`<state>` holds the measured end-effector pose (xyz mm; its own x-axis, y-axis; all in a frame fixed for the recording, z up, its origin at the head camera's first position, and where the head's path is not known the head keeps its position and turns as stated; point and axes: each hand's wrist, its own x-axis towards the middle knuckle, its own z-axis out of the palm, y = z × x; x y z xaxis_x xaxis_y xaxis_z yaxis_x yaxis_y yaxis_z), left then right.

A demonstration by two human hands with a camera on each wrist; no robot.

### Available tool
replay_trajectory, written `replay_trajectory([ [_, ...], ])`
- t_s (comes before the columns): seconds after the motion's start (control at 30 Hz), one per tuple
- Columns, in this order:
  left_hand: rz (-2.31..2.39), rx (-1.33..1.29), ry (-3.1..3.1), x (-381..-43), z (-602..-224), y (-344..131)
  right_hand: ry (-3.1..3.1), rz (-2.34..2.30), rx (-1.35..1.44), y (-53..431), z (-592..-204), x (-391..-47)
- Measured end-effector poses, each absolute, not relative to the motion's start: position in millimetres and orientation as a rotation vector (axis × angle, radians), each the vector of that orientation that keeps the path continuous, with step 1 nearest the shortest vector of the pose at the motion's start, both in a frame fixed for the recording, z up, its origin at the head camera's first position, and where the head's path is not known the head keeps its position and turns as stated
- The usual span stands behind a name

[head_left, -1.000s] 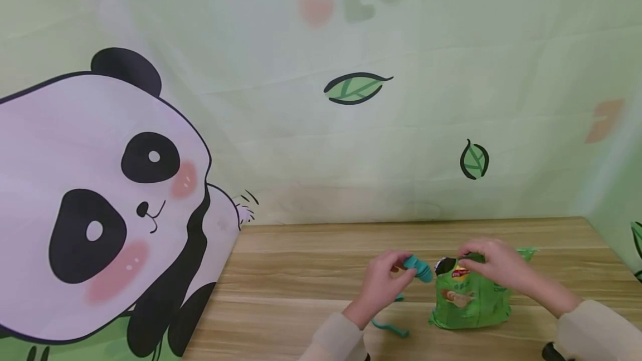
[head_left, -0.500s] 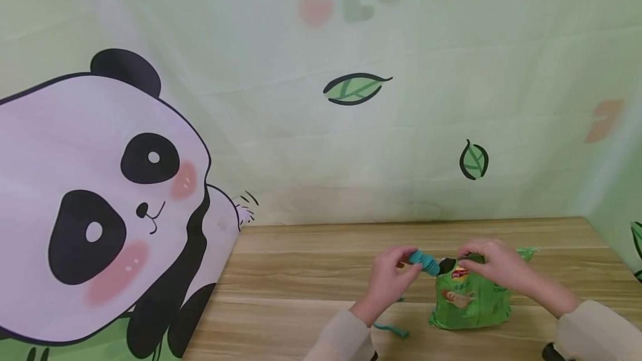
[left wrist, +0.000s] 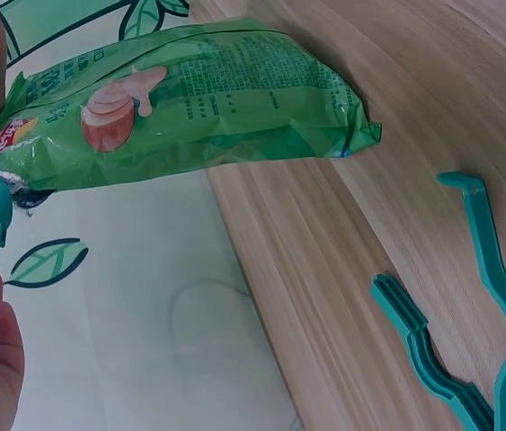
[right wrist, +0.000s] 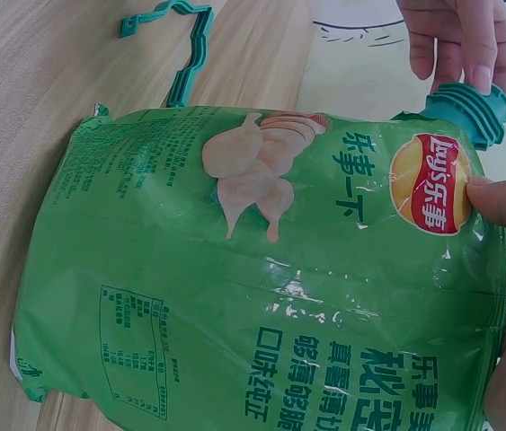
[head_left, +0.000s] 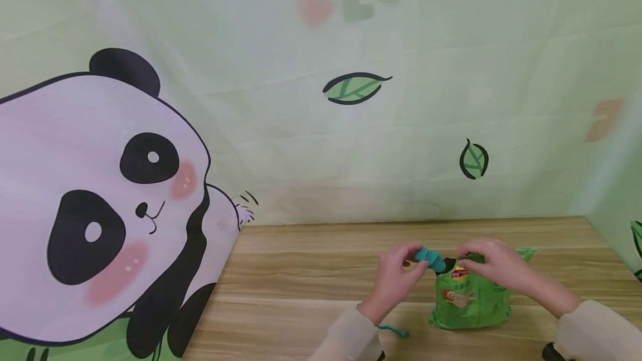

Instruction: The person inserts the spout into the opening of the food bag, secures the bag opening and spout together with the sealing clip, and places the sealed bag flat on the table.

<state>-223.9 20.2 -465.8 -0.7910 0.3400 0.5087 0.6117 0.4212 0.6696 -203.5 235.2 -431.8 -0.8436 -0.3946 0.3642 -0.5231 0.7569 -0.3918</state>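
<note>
A green Lay's chip bag (head_left: 473, 299) stands on the wooden table, its printed front towards the head view. At its upper left corner is a torn opening with dark inner lining (left wrist: 28, 195). My right hand (head_left: 494, 263) pinches the bag's top edge beside the logo, thumb in front. My left hand (head_left: 393, 277) holds a ribbed teal plastic pour spout (head_left: 430, 259) between thumb and fingers. In the right wrist view the spout (right wrist: 468, 112) sits right at the torn corner, tilted, and overlaps the bag's edge. Its inner end is hidden.
Two teal plastic strips, one long and bent (left wrist: 495, 269) and one grooved (left wrist: 414, 332), lie on the table (head_left: 301, 272) in front of the bag, near my left forearm. A panda-print backdrop (head_left: 281, 144) rises behind the table's far edge.
My left hand has moved right with the spout, from apart from the bag up to its torn corner. The right hand and the bag have stayed in place.
</note>
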Motion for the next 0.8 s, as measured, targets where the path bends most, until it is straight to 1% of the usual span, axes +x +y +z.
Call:
replay_trajectory([
  [0.4, -1.293, -0.872, -2.412, -223.1, -469.2, 26.5, -2.701, 0.717, 0.717, 234.4, -431.7, -203.9],
  [0.8, -1.33, -0.849, -2.451, -218.8, -468.3, 31.8, -2.711, 0.716, 0.712, 233.3, -431.4, -203.6],
])
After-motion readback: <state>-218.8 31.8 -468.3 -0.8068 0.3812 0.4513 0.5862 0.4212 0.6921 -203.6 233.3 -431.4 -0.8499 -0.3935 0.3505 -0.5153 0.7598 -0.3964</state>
